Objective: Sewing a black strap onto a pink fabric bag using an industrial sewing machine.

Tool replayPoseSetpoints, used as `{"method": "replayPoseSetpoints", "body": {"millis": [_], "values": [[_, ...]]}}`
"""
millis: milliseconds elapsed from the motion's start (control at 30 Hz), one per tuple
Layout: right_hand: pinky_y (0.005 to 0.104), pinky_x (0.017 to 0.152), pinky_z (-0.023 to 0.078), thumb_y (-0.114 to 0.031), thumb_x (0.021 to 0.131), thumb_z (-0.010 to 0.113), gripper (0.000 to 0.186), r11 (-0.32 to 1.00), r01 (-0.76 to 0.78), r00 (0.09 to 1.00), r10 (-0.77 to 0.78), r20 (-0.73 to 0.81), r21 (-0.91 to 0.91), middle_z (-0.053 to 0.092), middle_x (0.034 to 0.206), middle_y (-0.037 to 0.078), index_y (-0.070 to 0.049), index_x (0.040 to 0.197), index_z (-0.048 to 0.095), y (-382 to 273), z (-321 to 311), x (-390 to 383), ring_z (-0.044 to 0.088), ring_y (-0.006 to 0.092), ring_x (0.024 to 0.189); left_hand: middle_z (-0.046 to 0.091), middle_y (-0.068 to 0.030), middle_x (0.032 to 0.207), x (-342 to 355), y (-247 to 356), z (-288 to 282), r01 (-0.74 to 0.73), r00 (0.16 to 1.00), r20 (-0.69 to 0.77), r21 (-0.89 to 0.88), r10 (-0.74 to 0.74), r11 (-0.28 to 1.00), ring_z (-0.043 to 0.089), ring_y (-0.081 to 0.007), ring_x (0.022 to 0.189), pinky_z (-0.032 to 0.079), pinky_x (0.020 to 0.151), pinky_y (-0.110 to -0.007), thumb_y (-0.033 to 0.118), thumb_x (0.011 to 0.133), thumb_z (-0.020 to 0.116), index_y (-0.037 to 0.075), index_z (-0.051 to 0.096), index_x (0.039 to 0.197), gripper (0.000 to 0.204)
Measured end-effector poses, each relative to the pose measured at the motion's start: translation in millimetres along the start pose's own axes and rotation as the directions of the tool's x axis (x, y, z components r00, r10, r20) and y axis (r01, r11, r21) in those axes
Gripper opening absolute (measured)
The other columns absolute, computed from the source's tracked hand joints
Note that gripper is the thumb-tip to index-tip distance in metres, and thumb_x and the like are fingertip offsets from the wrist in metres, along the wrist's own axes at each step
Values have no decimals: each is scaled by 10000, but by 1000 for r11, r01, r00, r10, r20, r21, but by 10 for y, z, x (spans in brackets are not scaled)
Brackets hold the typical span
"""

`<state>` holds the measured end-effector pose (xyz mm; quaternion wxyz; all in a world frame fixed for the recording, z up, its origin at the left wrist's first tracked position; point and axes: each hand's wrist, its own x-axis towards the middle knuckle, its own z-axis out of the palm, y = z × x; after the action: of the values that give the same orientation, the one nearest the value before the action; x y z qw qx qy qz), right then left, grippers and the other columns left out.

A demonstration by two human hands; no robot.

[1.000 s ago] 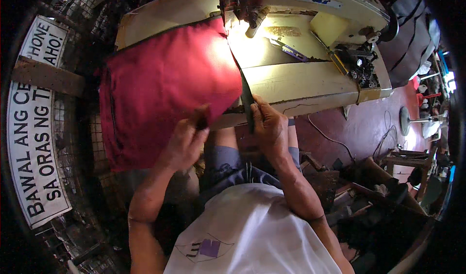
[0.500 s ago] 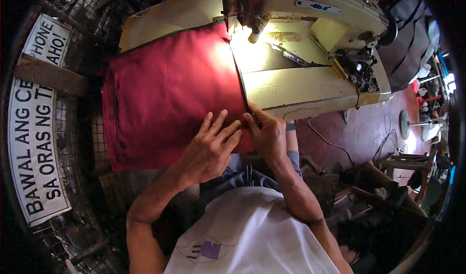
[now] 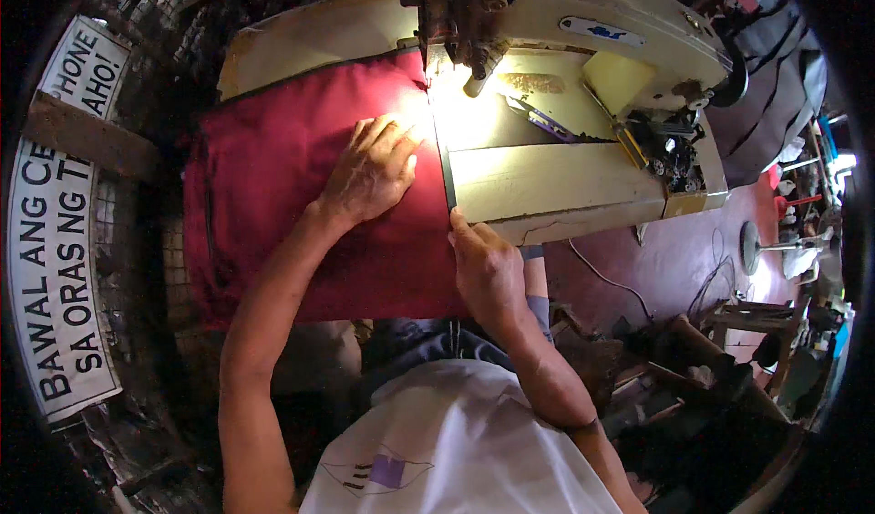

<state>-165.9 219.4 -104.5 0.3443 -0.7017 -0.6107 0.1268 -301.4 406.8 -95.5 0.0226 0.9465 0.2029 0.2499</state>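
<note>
A large dark red cloth (image 3: 283,213) with black edging lies across the left of the sewing machine bed and hangs over its near edge. Its right edge, bound in a narrow black strip (image 3: 447,179), runs up to the lit needle area of the sewing machine (image 3: 538,22). My left hand (image 3: 369,172) rests flat on the cloth, fingers stretched toward the needle area and slightly bent. Lower down, my right hand (image 3: 488,263) pinches the black-edged border of the cloth between thumb and forefinger.
Right of the needle, a purple-handled cutter (image 3: 547,122) and a yellow-handled screwdriver (image 3: 631,148) lie on the machine bed. Beyond stands a grey covered bundle (image 3: 766,77). Wire mesh and a white sign (image 3: 55,286) line the left. A wooden stool (image 3: 756,323) stands at right.
My left hand has moved up the cloth toward the needle area. My right hand has shifted slightly down and stays at the black edge. The view has tilted a little.
</note>
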Motion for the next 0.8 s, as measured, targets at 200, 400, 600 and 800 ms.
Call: {"method": "replayPoseSetpoints", "body": {"millis": [200,400,600,800], "values": [[476,602,543,-18,878,539,402,984,-7,995,25,97,-175,646,906,169,-24,1277,589,-29,-1,10,666,393,723,577,-127,1327,30,12,43,-32,999,-35,47,34,998,478,-315,1309,365,1102,-450,56,796,619,61,593,1268,472],[468,595,544,-28,840,562,454,991,46,994,-34,105,-122,631,893,157,-34,1294,579,-95,-119,67,667,381,712,537,-111,1413,59,34,24,-5,978,206,-53,16,999,431,-322,1354,303,1138,-488,74,799,571,115,539,1386,589],[447,568,549,-28,855,562,460,977,35,979,9,204,-210,631,893,146,8,1313,563,-175,-192,110,675,350,694,574,-124,1362,48,-20,-34,-36,994,104,-96,46,995,498,-313,1300,364,1109,-482,98,803,631,80,606,1287,485],[425,549,545,-21,862,553,442,980,32,981,6,193,-196,623,878,151,23,1302,578,-193,-193,175,675,332,679,597,-140,1342,90,-81,-40,10,987,160,-184,20,983,510,-326,1294,368,1114,-493,64,766,605,67,631,1262,497]]}}
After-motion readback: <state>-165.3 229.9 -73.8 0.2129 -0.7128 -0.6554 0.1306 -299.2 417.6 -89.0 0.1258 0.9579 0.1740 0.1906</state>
